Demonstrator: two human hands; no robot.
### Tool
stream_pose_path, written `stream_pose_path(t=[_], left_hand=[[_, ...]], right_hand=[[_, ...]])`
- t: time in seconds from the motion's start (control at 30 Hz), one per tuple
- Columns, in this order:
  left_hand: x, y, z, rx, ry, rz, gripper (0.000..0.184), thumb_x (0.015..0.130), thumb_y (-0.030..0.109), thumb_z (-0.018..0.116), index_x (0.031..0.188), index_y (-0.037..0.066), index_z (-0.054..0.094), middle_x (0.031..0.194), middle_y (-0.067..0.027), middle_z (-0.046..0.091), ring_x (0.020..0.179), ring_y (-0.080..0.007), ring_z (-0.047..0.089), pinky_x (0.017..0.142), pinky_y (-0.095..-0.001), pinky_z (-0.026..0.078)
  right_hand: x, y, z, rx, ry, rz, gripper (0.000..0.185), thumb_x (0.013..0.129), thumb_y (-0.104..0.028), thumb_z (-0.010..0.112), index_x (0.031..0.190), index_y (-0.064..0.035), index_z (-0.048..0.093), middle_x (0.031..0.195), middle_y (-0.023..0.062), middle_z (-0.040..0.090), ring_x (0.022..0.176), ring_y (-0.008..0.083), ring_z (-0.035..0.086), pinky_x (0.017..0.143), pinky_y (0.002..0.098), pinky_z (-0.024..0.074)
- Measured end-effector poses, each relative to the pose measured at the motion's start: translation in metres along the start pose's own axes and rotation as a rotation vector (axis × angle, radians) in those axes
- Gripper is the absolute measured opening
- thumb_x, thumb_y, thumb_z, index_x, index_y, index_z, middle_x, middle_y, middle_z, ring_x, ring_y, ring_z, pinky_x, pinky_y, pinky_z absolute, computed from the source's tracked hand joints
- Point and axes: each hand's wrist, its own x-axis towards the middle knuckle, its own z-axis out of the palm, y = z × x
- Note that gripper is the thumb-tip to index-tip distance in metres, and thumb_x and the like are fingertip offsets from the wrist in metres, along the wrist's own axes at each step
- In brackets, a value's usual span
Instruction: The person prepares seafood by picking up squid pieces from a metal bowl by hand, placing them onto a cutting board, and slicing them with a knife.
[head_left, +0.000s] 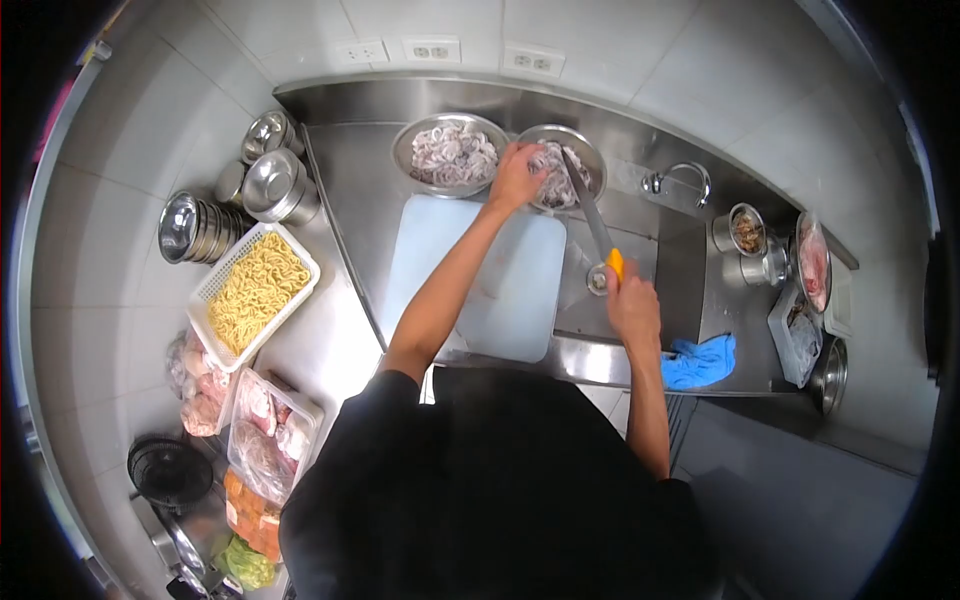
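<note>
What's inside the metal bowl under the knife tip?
The bowl holds pale and greyish pieces. The left hand hides part of its left side, and the knife crosses over it; what they cover, and anything beneath the top layer, cannot be seen.

knife [592,212] over bowl [597,160] of sliced squid [551,184]

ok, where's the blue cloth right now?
Head view, right side: the blue cloth lies at the front edge of the counter, right of the right forearm.

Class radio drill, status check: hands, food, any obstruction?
Left hand at right bowl. Right hand grips yellow-handled knife, blade over pale pieces. Second bowl close on left.
</note>
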Motion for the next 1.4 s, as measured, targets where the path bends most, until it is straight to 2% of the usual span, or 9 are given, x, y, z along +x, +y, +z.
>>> stream_pose_path(t=[0.2,0.3,0.43,0.47,0.8,0.9,1.03,1.33,1.4], left_hand=[[0.036,-0.091,-0.055,0.590,-0.346,-0.232,0.050,0.080,0.011,0.072,0.130,0.015,0.066,0.134,-0.0200,0.057,0.126,-0.0488,0.051,0.109,-0.0513,0.047],[0.035,-0.130,-0.053,0.612,-0.733,0.144,0.056,0.079,0.004,0.069,0.133,0.018,0.064,0.144,-0.0170,0.053,0.133,-0.0513,0.046,0.109,-0.0530,0.047],[0.059,-0.131,-0.052,0.619,-0.838,0.066,0.050,0.078,0.004,0.072,0.126,0.015,0.069,0.132,-0.0196,0.064,0.122,-0.0427,0.061,0.106,-0.0469,0.050],[0.065,-0.133,-0.055,0.628,-0.827,0.106,0.042,0.079,0.008,0.074,0.120,0.017,0.071,0.116,-0.0191,0.072,0.105,-0.0384,0.070,0.097,-0.0482,0.055],[0.151,-0.078,-0.126,0.475,-0.587,0.226,0.030,0.081,0.010,0.075,0.111,0.011,0.073,0.108,-0.0191,0.074,0.104,-0.0398,0.068,0.093,-0.0482,0.054],[0.166,-0.005,-0.156,0.356,-0.576,0.189,0.029,0.082,0.002,0.073,0.111,0.005,0.072,0.108,-0.0202,0.074,0.103,-0.0381,0.070,0.089,-0.0436,0.054],[0.170,0.059,-0.172,0.256,-0.607,0.050,0.019,0.088,0.000,0.068,0.106,0.002,0.071,0.090,-0.0128,0.072,0.076,-0.0195,0.069,0.072,-0.0367,0.054],[0.156,0.039,-0.097,-0.117,-0.796,-0.095,0.025,0.087,0.008,0.074,0.112,0.008,0.072,0.081,-0.0021,0.066,0.068,-0.0109,0.060,0.062,-0.0290,0.049],[0.145,0.034,-0.067,0.003,-0.748,0.053,0.026,0.087,0.010,0.075,0.113,0.011,0.073,0.081,-0.0027,0.066,0.070,-0.0122,0.061,0.062,-0.0294,0.049]], right_hand=[[-0.013,0.016,-0.017,0.021,0.037,-0.010,0.040,0.104,-0.037,0.056,0.113,0.0018,0.059,0.082,0.0347,0.066,0.078,0.0535,0.066,0.070,0.0611,0.0531],[-0.021,0.027,-0.002,0.149,-0.004,-0.022,0.039,0.103,-0.035,0.058,0.114,0.0020,0.059,0.085,0.0346,0.067,0.082,0.0542,0.066,0.074,0.0621,0.0520],[-0.036,0.026,0.015,0.238,-0.045,0.011,0.036,0.101,-0.034,0.061,0.111,0.0009,0.060,0.088,0.0333,0.067,0.085,0.0552,0.064,0.077,0.0624,0.0495],[-0.040,0.025,0.014,0.255,-0.043,0.007,0.035,0.101,-0.033,0.062,0.107,0.0018,0.060,0.087,0.0330,0.067,0.086,0.0549,0.064,0.076,0.0612,0.0496],[-0.062,0.034,0.024,0.311,-0.108,0.047,0.037,0.101,-0.035,0.061,0.106,0.0008,0.060,0.087,0.0326,0.068,0.087,0.0545,0.066,0.076,0.0616,0.0506],[-0.063,0.029,0.022,0.312,-0.105,0.037,0.037,0.101,-0.036,0.061,0.106,0.0007,0.059,0.087,0.0326,0.068,0.087,0.0548,0.066,0.077,0.0617,0.0504],[-0.066,0.029,0.025,0.328,-0.109,0.022,0.038,0.101,-0.036,0.061,0.105,0.0010,0.059,0.089,0.0323,0.068,0.088,0.0547,0.064,0.077,0.0612,0.0493],[-0.087,0.046,0.027,0.385,-0.097,0.057,0.037,0.100,-0.036,0.062,0.103,0.0010,0.060,0.088,0.0321,0.068,0.088,0.0541,0.065,0.076,0.0596,0.0508],[-0.090,0.046,0.027,0.398,-0.104,0.090,0.037,0.100,-0.036,0.062,0.103,0.0012,0.061,0.088,0.0320,0.068,0.088,0.0541,0.065,0.076,0.0587,0.0514]])
